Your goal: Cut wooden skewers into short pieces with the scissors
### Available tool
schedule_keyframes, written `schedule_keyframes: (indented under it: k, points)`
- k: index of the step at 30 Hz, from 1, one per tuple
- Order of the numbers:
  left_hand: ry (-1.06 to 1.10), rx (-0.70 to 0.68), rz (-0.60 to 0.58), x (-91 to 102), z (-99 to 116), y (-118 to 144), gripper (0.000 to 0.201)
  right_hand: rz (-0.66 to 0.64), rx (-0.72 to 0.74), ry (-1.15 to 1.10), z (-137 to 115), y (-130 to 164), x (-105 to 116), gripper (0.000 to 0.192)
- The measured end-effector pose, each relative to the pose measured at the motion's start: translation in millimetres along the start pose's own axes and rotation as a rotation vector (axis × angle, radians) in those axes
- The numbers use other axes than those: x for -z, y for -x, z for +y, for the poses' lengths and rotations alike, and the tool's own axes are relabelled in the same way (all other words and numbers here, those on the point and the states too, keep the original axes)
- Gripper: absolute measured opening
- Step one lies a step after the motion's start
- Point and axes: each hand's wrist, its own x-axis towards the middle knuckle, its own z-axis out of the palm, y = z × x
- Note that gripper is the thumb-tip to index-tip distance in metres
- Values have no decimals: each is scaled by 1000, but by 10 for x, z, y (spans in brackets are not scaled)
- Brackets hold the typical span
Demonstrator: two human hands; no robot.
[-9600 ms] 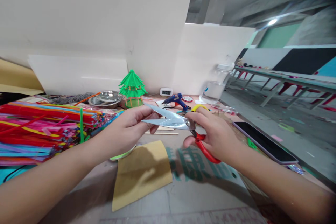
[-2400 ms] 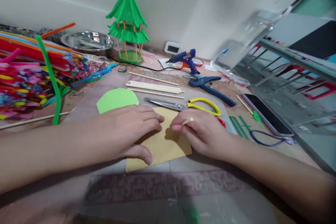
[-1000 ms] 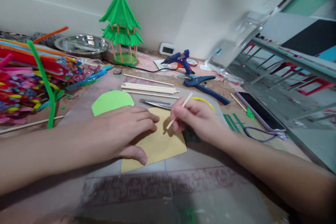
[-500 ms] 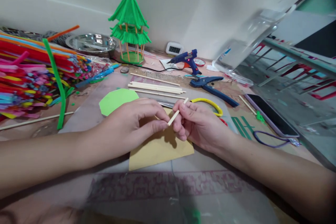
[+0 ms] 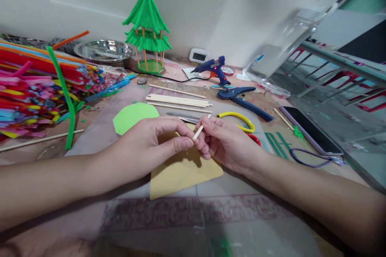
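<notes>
A short wooden stick (image 5: pixel 198 133) slants between my hands above a tan sheet (image 5: pixel 187 174). My right hand (image 5: pixel 227 138) pinches it between thumb and fingers, its upper end poking out past the thumb. At the lower end, the thumb and index fingertip of my left hand (image 5: pixel 157 140) close on the stick's tip. Partly behind my left hand lies a light green paper octagon (image 5: pixel 134 115). Scissors with one yellow handle (image 5: pixel 241 119) and one red are partly hidden behind my right hand. Several longer wooden sticks (image 5: pixel 179 100) lie beyond my hands.
Pipe cleaners (image 5: pixel 27 92) are heaped at left, near a metal bowl (image 5: pixel 104 52). A green pagoda model (image 5: pixel 147 32) stands behind, beside a timer (image 5: pixel 199 55) and a blue glue gun (image 5: pixel 211 67). Blue cutters (image 5: pixel 244 102) and a phone (image 5: pixel 312 130) lie at right.
The stick has shifted slightly in my fingers, and less of it sticks out past my right thumb. My right hand has moved a little left; the view has shifted slightly.
</notes>
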Motion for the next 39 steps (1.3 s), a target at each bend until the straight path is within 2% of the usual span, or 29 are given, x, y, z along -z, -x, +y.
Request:
schedule_keyframes:
  k: [3, 6, 12, 16, 19, 24, 27, 30, 31, 33, 36, 39]
  points:
    - [-2, 34, 12, 4, 10, 4, 18, 8, 10, 20, 11, 2, -1, 29]
    - [-92, 63, 14, 15, 18, -2, 19, 53, 52, 46, -3, 26, -16, 28]
    - [-288, 28, -6, 73, -3, -19, 19, 137, 209, 284, -92, 96, -73, 30]
    - [-361, -56, -6, 108, 7, -13, 17, 153, 196, 418, -91, 95, -117, 31]
    - [-384, 0, -6, 132, 24, -22, 19, 122, 186, 455, -59, 76, -134, 33]
    - [-301, 62, -49, 101, 50, -29, 20, 119, 204, 502, -39, 59, -115, 34]
    - [-421, 67, -44, 132, 79, -34, 21, 142, 207, 512, -59, 55, -88, 33]
    - [-770, 53, 30, 390, 91, -111, 22, 182, 227, 490, -84, 41, -56, 35]
    - [-942, 18, 89, 529, 79, -160, 23, 198, 233, 475, -89, 35, -47, 34]
    - [-1255, 84, 172, 840, 19, -294, 30, 219, 227, 439, -88, 22, -38, 35]
    - [-1382, 151, 187, 1233, -152, -545, 29, 194, 200, 411, -69, 12, -49, 39]
    - [-1439, 206, 144, 1395, -356, -776, 24, 171, 184, 414, -53, 15, -69, 42]
